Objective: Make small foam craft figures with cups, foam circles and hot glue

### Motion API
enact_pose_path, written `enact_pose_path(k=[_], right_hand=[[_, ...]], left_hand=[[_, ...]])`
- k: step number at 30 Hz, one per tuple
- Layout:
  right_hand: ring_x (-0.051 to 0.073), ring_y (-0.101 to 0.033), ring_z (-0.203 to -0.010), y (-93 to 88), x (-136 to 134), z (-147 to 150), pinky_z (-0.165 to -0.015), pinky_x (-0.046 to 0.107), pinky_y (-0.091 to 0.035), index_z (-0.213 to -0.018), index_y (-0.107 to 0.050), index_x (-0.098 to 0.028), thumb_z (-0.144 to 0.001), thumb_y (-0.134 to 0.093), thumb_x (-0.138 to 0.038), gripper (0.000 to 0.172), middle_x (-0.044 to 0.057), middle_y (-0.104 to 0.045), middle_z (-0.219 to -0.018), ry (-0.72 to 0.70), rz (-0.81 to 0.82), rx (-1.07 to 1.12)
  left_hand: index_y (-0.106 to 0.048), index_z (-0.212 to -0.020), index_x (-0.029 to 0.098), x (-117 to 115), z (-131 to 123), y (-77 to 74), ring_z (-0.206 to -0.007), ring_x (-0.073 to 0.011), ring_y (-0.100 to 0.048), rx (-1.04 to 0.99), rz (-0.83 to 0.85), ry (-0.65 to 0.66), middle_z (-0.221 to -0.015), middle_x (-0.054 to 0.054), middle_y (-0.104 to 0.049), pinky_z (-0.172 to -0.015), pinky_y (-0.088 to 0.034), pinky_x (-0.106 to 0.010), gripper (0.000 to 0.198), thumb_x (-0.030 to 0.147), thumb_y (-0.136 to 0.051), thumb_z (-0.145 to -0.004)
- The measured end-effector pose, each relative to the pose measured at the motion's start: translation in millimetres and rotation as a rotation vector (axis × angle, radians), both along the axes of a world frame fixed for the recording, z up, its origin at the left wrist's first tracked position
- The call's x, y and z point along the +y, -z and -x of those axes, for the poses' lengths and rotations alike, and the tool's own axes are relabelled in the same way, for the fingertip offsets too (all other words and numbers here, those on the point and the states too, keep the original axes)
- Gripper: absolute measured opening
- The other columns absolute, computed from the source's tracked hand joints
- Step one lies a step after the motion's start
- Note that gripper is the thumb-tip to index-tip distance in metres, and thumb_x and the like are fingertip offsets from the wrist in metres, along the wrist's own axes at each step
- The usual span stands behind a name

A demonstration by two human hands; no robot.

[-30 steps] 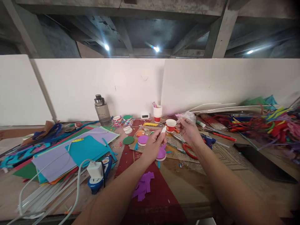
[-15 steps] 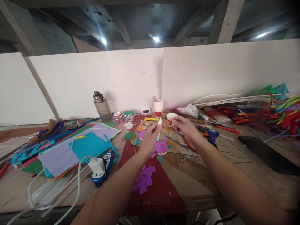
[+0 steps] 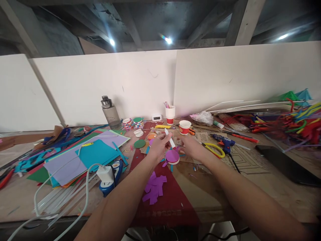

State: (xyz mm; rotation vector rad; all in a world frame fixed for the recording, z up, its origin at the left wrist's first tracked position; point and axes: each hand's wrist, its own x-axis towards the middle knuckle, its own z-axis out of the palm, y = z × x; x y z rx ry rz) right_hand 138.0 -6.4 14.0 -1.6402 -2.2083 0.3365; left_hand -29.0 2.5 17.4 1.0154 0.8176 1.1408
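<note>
Pinching white tube [image 3: 170, 139] in left hand [image 3: 158, 147], red end down near purple disc [image 3: 172, 156] on desk [image 3: 17, 197]. Right hand [image 3: 190, 146] is curled beside disc, can't tell if it grips anything. Red-white cup [image 3: 185, 128] stands just beyond

White marker [image 3: 169, 137], red end [image 3: 174, 147]; purple disc [image 3: 172, 156], white rim [image 3: 175, 163]; blue glue gun [image 3: 227, 143]; teal paper [image 3: 97, 154].

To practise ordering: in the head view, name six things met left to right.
Grey translucent plastic bottle, white digital clock, white pen-shaped tube, short red-and-white paper cup, blue glue gun, flat black slab.
</note>
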Motion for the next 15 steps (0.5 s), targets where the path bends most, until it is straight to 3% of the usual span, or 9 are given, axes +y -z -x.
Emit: enact_pose_path(k=[3,6,9,13,15], right_hand=[[0.023,-0.062,-0.1,-3.8,-4.2,3.9,-0.085,0.035,-0.049,-0.146,-0.037,-0.022,-0.079,-0.062,-0.014,0.072,0.011,-0.063,-0.118,-0.111,-0.19,0.236],[0.027,-0.052,-0.124,-0.6,-9.4,11.3,-0.102,0.045,-0.045,-0.151,-0.029,-0.026,-0.078,-0.067,-0.018,0.082,0.014,-0.05,-0.141,-0.284,-0.301,0.312],[0.03,-0.043,-0.135,6.6,-12.6,18.3,-0.109,0.051,-0.039,-0.148,-0.034,-0.024,-0.083,-0.066,-0.028,0.072,0.016,-0.046,-0.144,-0.327,-0.338,0.349],[0.025,-0.054,-0.124,8.2,-13.1,19.7,-0.106,0.044,-0.042,-0.129,-0.055,-0.023,-0.095,-0.049,-0.035,0.037,0.012,-0.06,-0.13,-0.294,-0.39,0.523],[0.023,-0.062,-0.109,5.6,-12.0,17.9,-0.098,0.04,-0.048,-0.116,-0.062,-0.023,-0.098,-0.043,-0.041,0.032,0.009,-0.067,-0.115,-0.189,-0.376,0.666]], left_hand=[[-0.054,-0.066,0.015,-0.3,-1.4,1.4,-0.048,-0.0061,-0.045,-0.035,0.034,0.009,-0.054,0.004,-0.051,-0.048,-0.034,-0.02,0.054,0.055,-0.087,-0.05],[-0.053,-0.066,0.016,-2.6,-4.3,4.0,-0.045,-0.0052,-0.042,-0.055,0.052,0.018,-0.051,0.005,-0.049,-0.044,-0.032,-0.02,0.057,0.056,-0.089,-0.047],[-0.053,-0.067,0.015,-5.7,-8.8,7.7,-0.046,-0.0047,-0.042,-0.059,0.041,0.04,-0.054,0.005,-0.05,-0.045,-0.033,-0.019,0.056,0.055,-0.088,-0.048],[-0.056,-0.07,0.015,-6.9,-9.1,8.1,-0.05,-0.0058,-0.044,-0.045,-0.065,0.094,-0.06,0.003,-0.053,-0.05,-0.036,-0.02,0.053,0.059,-0.082,-0.059],[-0.057,-0.073,0.015,-5.2,-3.8,3.5,-0.052,-0.0084,-0.047,0.106,-0.144,0.123,-0.063,0.0,-0.055,-0.051,-0.036,-0.023,0.051,0.065,-0.066,-0.073]])
